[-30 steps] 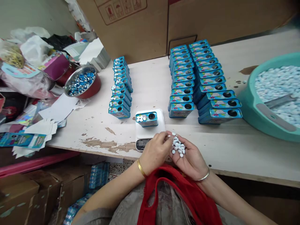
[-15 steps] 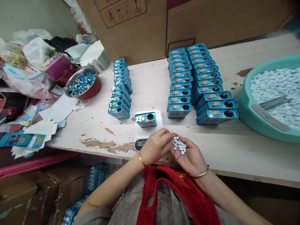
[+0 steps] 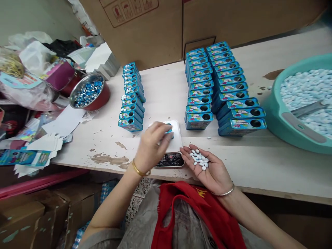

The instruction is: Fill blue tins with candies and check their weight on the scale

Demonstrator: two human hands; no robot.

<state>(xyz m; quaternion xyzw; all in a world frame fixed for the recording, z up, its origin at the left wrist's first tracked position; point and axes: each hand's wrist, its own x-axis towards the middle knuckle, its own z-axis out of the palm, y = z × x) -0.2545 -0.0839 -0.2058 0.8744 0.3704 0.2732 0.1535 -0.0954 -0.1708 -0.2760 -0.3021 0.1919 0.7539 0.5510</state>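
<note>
This was a small packing workshop, makeshift rather than factory-built. Printed blue tins [image 3: 199, 119] stood in close rows on a worn bench [image 3: 166, 86] with chipped paint, around a digital scale [image 3: 177, 138]. A turquoise tub [image 3: 276, 107] brimmed with pale tablets [image 3: 306, 84], a scoop [image 3: 308, 110] among them. A metal bowl [image 3: 100, 100] held blue-and-silver pieces [image 3: 86, 95]; plastic bags [image 3: 37, 53] crowded one end, and cardboard boxes [image 3: 19, 216] sat below.

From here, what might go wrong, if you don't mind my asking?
The right hand holds loose candies on an open palm, so a tilt might spill some. The left hand is over the tin on the scale and could nudge it. A stray candy on the table may be overlooked.
</note>
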